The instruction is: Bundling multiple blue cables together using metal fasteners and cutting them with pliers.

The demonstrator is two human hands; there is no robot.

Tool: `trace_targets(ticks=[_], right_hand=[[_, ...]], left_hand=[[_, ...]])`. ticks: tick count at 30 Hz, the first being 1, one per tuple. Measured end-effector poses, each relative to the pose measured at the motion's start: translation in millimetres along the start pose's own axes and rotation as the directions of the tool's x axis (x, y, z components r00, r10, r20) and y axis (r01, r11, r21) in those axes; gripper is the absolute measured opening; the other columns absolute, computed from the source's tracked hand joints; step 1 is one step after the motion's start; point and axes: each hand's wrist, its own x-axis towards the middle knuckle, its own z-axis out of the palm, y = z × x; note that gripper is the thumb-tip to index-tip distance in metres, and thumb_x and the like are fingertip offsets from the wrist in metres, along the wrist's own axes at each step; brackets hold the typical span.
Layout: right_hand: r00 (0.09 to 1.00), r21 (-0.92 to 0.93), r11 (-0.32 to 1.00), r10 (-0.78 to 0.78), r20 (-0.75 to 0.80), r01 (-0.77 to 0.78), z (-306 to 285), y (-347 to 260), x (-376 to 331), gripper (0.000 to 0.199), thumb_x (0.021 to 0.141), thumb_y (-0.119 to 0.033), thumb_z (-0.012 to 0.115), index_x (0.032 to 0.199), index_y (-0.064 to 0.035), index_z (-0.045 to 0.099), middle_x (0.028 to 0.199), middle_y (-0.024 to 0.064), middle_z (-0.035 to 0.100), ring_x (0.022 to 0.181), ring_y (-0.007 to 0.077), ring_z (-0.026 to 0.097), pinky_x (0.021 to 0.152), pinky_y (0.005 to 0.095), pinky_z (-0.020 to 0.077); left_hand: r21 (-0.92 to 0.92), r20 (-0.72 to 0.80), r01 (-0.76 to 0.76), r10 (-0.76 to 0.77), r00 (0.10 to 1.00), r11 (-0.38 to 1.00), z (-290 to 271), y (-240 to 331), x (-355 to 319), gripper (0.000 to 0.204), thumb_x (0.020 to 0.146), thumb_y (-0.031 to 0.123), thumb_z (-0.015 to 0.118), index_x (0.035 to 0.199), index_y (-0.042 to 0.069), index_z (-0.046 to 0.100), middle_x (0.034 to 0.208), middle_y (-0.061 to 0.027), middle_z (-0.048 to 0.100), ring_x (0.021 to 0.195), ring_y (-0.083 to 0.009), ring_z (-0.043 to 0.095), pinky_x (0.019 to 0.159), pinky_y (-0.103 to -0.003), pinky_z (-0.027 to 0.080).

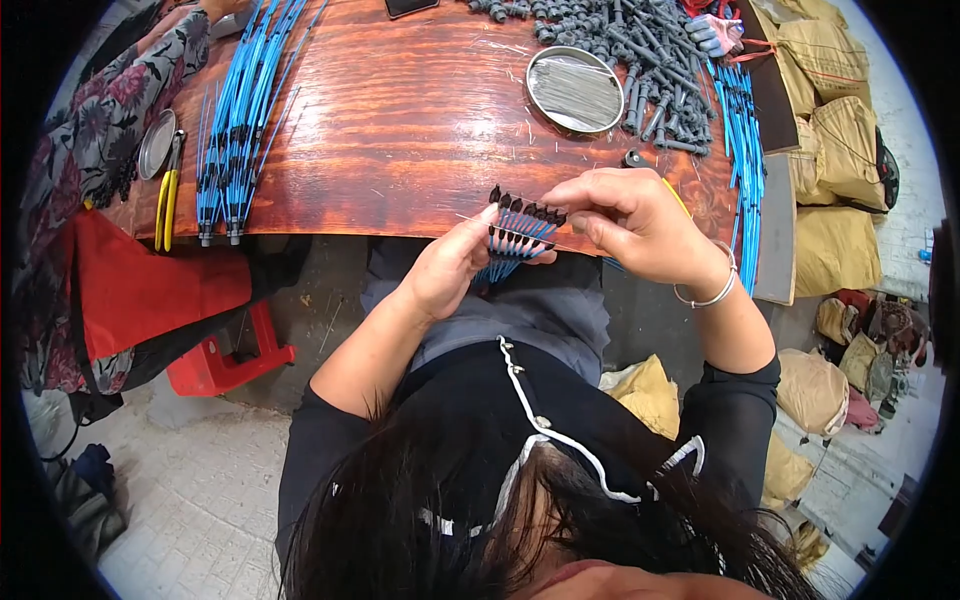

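Observation:
My left hand point(440, 275) is closed around a fanned bundle of thin blue rods point(515, 232) at the table's near edge. Black tips line the bundle's upper end in a row, with a second row of black pieces below it. The lower ends hang under the hand, partly hidden. At the right end of the black tips is my right hand point(650, 225), its thumb and forefinger bent together. Whatever lies between those fingertips is too small to make out.
On the wooden table point(390, 110) are a round tin point(580, 131) of thin wires, grey plastic parts point(650, 60), and blue rod bundles left point(235, 150) and right point(745, 150). Yellow-handled pliers point(166, 205) lie beside another person's floral sleeve point(130, 100). A red stool point(225, 365) stands left.

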Motion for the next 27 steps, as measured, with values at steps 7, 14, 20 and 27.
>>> trace_targets(ticks=[7,14,20,27], right_hand=[[0.999,-0.045,0.999,0.025,0.020,-0.024,1,-5,1,0.029,0.070,0.008,0.054,0.098,0.0000,0.058,0.085,0.0152,0.061,0.076,0.0248,0.061,0.067,0.0296,0.0466],[0.998,-0.047,0.998,-0.044,-0.050,0.041,5,-1,0,0.027,0.070,0.007,0.055,0.095,-0.0020,0.060,0.080,0.0099,0.062,0.068,0.0202,0.058,0.061,0.0272,0.0443],[0.991,-0.195,0.975,-0.121,-0.062,0.107,1,-1,-2,0.024,0.070,0.007,0.055,0.092,-0.0025,0.061,0.071,0.0098,0.058,0.061,0.0227,0.053,0.055,0.0302,0.0412],[0.988,-0.169,0.980,-0.120,-0.097,0.102,2,-6,-3,0.024,0.070,0.006,0.055,0.092,-0.0033,0.060,0.071,0.0097,0.058,0.061,0.0232,0.054,0.055,0.0303,0.0419]], left_hand=[[-0.001,-0.008,-0.015,0.015,1.000,1.000,2,-1,0,0.048,0.094,0.033,0.023,0.114,-0.003,0.048,0.109,-0.0130,0.057,0.100,-0.0234,0.056,0.092,-0.033,0.038],[-0.055,0.037,0.031,-0.029,0.999,0.998,-4,3,0,0.045,0.093,0.032,0.028,0.114,-0.003,0.049,0.109,-0.0131,0.057,0.099,-0.0241,0.056,0.091,-0.033,0.038],[-0.026,-0.051,0.056,-0.058,0.997,0.998,6,10,-4,0.043,0.092,0.031,0.032,0.114,-0.002,0.049,0.109,-0.0117,0.058,0.100,-0.0245,0.056,0.091,-0.034,0.038],[-0.039,-0.039,0.032,-0.033,0.999,0.999,2,3,-3,0.049,0.092,0.031,0.025,0.113,-0.007,0.048,0.109,-0.0212,0.056,0.105,-0.0317,0.052,0.094,-0.041,0.035]])
